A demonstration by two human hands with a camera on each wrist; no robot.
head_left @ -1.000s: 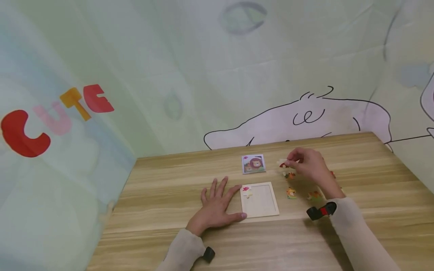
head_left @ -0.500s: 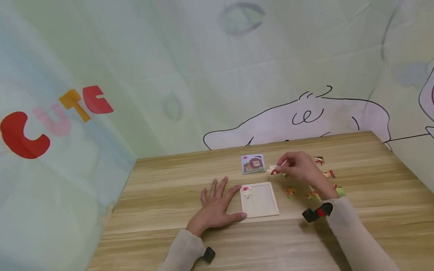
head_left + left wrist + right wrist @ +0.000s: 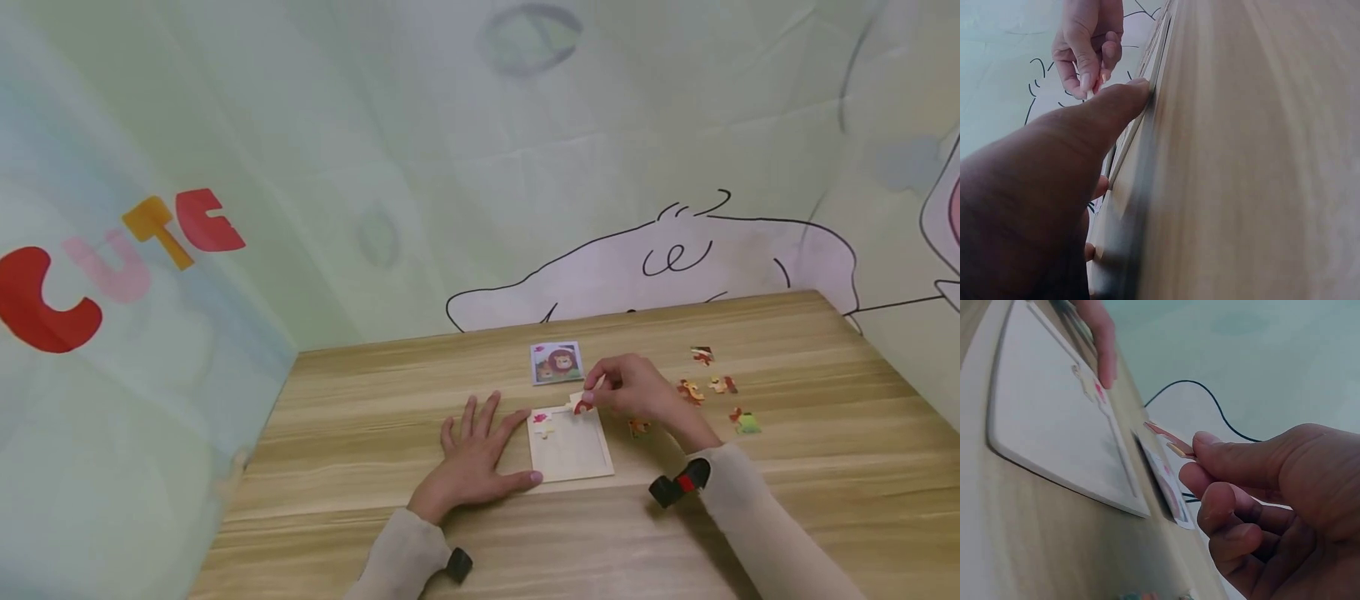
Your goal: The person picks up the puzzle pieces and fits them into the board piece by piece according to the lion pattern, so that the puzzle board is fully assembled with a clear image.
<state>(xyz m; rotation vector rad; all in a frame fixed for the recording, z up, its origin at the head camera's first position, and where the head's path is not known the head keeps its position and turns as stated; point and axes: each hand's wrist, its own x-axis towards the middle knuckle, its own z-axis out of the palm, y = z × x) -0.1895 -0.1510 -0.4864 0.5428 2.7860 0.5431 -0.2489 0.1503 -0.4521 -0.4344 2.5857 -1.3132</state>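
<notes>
The right hand (image 3: 637,392) pinches a white and red puzzle piece (image 3: 580,403) between thumb and forefinger, over the upper right corner of a square wooden frame (image 3: 572,475). In the right wrist view that piece (image 3: 1169,439) is held above the surface, clear of the frame (image 3: 1054,431). One piece with a pink shape (image 3: 542,423) lies in the frame's upper left corner. The left hand (image 3: 472,467) lies with fingers spread at the frame's left side, thumb and forefinger touching its edge; its thumb (image 3: 1129,94) shows in the left wrist view.
A picture card with a lion (image 3: 557,363) lies behind the frame. To the right are several loose pieces, among them a green one (image 3: 746,422), a brown one (image 3: 702,356) and one near the right forearm (image 3: 638,427). A printed curtain stands behind the wooden table (image 3: 360,417).
The right hand has carried its piece left and toward the frame, from the loose pieces to the frame's upper right corner. The left hand has stayed in place.
</notes>
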